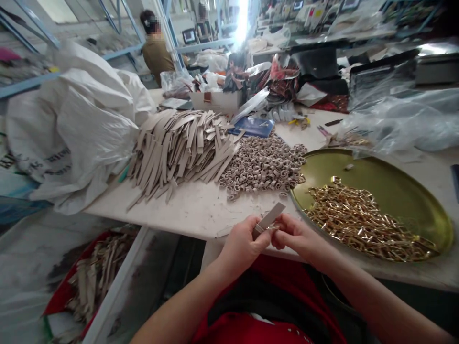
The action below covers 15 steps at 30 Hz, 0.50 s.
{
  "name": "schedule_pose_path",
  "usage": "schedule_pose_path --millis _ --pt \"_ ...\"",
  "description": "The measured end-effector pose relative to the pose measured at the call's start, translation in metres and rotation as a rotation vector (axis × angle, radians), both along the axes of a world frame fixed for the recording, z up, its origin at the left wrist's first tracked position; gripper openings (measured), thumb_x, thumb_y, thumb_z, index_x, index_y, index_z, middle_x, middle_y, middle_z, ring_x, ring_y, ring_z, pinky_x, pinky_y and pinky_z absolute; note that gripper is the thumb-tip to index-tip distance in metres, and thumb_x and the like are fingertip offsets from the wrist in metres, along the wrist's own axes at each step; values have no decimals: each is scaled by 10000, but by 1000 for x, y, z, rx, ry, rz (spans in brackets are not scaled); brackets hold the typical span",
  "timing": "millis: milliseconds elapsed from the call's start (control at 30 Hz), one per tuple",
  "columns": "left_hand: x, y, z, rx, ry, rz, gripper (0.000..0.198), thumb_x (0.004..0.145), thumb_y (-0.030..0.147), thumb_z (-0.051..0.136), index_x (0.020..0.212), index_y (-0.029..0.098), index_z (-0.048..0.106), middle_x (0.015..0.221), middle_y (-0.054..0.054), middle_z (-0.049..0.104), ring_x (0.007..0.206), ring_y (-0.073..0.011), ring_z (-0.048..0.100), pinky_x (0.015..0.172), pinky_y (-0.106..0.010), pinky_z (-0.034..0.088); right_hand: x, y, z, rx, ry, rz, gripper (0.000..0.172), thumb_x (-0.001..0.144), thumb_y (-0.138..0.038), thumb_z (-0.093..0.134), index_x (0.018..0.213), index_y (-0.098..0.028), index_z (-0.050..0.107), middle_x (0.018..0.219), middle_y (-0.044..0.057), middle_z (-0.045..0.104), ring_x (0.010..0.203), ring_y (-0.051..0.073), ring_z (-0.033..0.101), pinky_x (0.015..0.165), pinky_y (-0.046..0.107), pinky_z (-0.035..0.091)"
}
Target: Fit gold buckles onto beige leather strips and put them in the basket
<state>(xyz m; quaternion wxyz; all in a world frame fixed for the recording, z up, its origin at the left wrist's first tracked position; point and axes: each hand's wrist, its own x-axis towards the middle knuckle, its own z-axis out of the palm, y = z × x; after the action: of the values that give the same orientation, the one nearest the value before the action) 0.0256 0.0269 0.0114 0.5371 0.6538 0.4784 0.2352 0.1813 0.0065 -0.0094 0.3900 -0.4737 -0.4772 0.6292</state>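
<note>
- Both hands work close together just off the table's near edge: the left hand is clamped on a grey strip between thumb and fingers, while the right hand has its fingers bunched beside it; I can't tell what they pinch.
- White table, spread out ahead of the person.
- White sack, slumped at the table's left, with dark lettering on its creased side, too distorted for me to read.
- Greenish-gold tray, right of the hands, holding a heap of shiny gold metal pieces.
- Pile of strips, grey like the held one, left of and beyond the hands.
- Crumpled clear plastic, behind the tray.
- Heap of small grey loops, straight ahead of the hands, between strips and tray.
- Blue packet, just behind the loops, its surface unreadable from here.
- Held strip's free end, sticking up above the fingers, which hide its lower part.
</note>
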Motion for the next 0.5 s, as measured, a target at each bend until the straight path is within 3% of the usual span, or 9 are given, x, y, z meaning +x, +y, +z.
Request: schedule_pose_path --millis 100,233,300,400,500 --pt "-3 -10 3 31 45 64 180 797 327 515 734 158 523 608 51 487 557 -85 415 525 -195 311 -9 -10 -5 61 -20 -52 210 757 -345 592 879 -189 521 631 -41 511 547 96 436 522 225 363" --pt "-8 -19 7 41 14 145 182 787 313 513 690 160 499 594 52 470 565 -90 407 537 -194 325 -9 -24 -6 40 14 152 243 766 -408 603 741 -170 564 646 -23 527 574 102 443 540 230 374" --pt "-10 -23 6 35 -26 122 157 780 294 512 715 152 525 635 41 500 596 -94 423 570 -196 343 -9 -30 -6 92 -12 91 230 749 -391 634 707 -173 573 670 -14 544 622 118 474 583 243 401" --pt "-11 -28 1 -10 -80 75 137 766 265 511 767 138 562 679 24 522 618 -97 430 579 -198 349 -13 -37 -8 192 -44 -108 184 712 -347 684 698 -192 585 735 -3 579 701 135 522 654 258 433" --pt "-13 -32 -4 -93 -115 32 154 761 283 524 776 134 557 624 32 486 564 -88 401 526 -192 323 -17 -43 -9 134 90 -159 216 670 -328 728 803 -221 597 724 -24 603 665 121 550 626 246 451"
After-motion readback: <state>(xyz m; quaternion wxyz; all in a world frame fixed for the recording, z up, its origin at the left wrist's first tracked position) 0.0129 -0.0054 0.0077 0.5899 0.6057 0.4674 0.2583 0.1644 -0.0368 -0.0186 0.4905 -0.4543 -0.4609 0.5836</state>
